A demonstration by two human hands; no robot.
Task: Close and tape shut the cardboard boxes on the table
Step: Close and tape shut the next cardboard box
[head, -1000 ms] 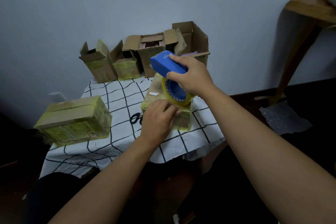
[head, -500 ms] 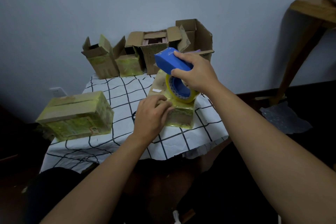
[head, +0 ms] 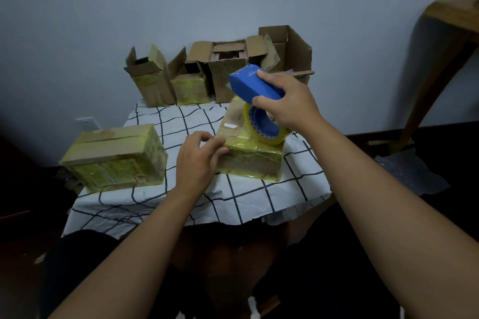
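The right hand (head: 290,106) grips a blue tape dispenser (head: 252,84), thumb and fingers curled round its handle. The dispenser's long axis is tilted: its blue nose points up and to the left, away from the person, while the yellow tape roll (head: 264,125) hangs at its lower end under the right hand and rests on the near top edge of a cardboard box (head: 252,160).

This box sits directly below the right hand and just to the right of the left hand (head: 198,160). Its flaps are down and its near face and top edge are covered in yellowish tape; its long axis runs away from the person, slightly leftward. The left hand's fingers are bent and press against the box's near left corner, the fingertips (head: 220,146) on the taped edge.

Well to the left of the left hand a second taped box (head: 114,158) lies closed, its long axis running left to right. Beyond both hands, against the wall, stands a row of open boxes (head: 223,72) with flaps raised.

All of it rests on a surface covered by a white checked cloth (head: 197,207). A wooden table leg (head: 438,65) rises far to the right of the right hand.
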